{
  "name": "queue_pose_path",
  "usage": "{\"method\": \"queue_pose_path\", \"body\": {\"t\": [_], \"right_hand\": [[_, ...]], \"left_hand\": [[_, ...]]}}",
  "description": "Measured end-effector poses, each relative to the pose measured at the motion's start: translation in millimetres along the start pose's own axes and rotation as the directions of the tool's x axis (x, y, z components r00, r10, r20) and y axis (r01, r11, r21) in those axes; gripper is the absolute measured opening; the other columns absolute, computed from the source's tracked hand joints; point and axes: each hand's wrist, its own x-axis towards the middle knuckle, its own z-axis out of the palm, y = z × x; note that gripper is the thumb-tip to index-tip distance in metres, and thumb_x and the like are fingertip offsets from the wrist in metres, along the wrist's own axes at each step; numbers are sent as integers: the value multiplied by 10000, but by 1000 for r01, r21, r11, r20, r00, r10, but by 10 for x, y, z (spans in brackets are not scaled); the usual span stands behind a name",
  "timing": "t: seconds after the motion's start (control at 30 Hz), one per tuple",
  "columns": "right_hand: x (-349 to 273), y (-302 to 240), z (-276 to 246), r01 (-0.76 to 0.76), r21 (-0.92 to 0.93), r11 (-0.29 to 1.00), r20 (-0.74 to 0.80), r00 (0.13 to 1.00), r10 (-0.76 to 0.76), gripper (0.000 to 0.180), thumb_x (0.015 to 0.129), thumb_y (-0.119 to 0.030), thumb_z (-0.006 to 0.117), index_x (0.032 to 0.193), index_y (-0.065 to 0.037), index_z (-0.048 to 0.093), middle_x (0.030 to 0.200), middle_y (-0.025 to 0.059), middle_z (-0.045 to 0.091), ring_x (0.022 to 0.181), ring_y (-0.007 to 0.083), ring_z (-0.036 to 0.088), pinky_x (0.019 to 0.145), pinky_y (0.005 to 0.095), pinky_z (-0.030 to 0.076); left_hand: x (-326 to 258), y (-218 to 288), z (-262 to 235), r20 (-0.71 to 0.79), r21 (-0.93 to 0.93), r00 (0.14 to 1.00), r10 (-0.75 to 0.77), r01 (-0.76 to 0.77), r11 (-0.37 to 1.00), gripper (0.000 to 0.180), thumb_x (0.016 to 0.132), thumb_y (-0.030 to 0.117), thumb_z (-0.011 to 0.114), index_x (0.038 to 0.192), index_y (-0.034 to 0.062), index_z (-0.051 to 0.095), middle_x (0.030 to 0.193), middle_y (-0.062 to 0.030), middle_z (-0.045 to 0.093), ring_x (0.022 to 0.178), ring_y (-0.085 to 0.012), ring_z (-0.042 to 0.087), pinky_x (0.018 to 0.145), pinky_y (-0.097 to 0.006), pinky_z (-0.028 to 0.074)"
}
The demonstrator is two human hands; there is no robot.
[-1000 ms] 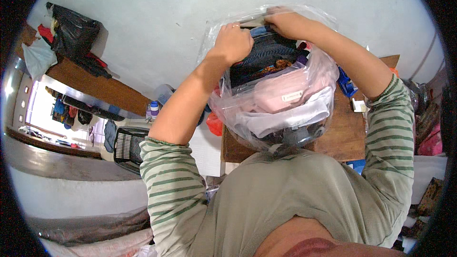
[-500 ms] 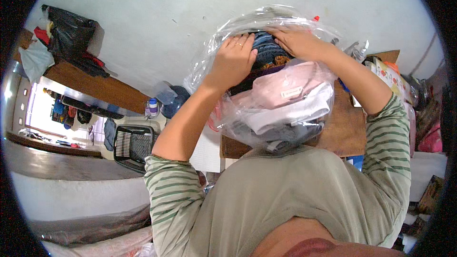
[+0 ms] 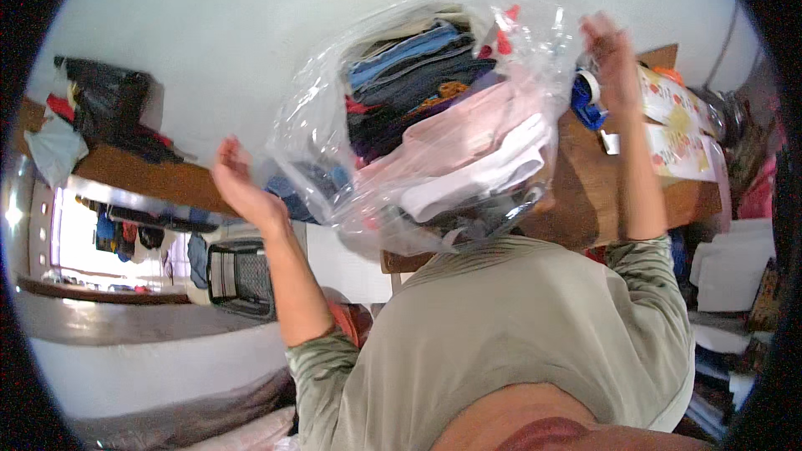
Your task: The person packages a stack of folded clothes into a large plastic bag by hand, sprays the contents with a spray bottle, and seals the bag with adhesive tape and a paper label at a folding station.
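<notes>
A large clear plastic bag stands on the wooden table in front of me, its mouth wide. Folded clothes are stacked inside, blue and dark ones at the far side. A pink garment and a white garment lie on the near side. My left hand is off the bag, raised to its left with the fingers apart. To the right of the bag, my right hand is lifted and blurred by motion, fingers spread and apparently holding nothing.
The wooden table extends to the right, with a blue tape dispenser and a printed carton on it. A black basket stands at the left. Farther left, a black plastic bag rests on a brown ledge. A pale wall rises behind.
Both hands have left the clothes in the bag's mouth and swung outward, left hand to the left and right hand to the right. The clothes are now uncovered to view.
</notes>
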Motion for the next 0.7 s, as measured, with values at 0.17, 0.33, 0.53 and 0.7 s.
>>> {"method": "queue_pose_path", "body": {"t": [0.17,0.33,0.53,0.7], "right_hand": [[-1035,908,783,-554,290,780,28,820,572,579,923,-407,363,1344,-16,293,1342,105,376,1234,208,336,1031,320,234],[-1049,375,876,-568,254,783,90,820,566,554,932,-382,358,1341,-12,304,1322,110,399,1198,190,382,1008,291,271],[-872,869,579,-325,10,946,178,931,318,480,949,-349,343,1215,34,458,1191,90,511,1081,159,466,946,283,342],[-461,1828,-270,-82,-419,904,-269,962,-37,264,880,-189,521,1071,-6,544,973,76,582,863,135,522,786,259,414]], "left_hand": [[-1123,-288,356,288,-242,639,-713,769,592,484,920,353,339,1259,12,399,1227,-130,471,1147,-254,423,972,-378,317],[-1563,-141,259,294,-82,549,-783,830,551,522,892,396,379,1268,34,391,1228,-127,464,1128,-252,437,950,-381,341],[-1747,-42,78,197,-33,537,-820,840,542,574,859,448,427,1279,60,382,1229,-124,456,1104,-250,454,925,-385,371],[-1910,8,22,117,-41,539,-834,842,538,573,862,449,422,1280,59,378,1232,-124,452,1105,-250,453,926,-383,372]]}}
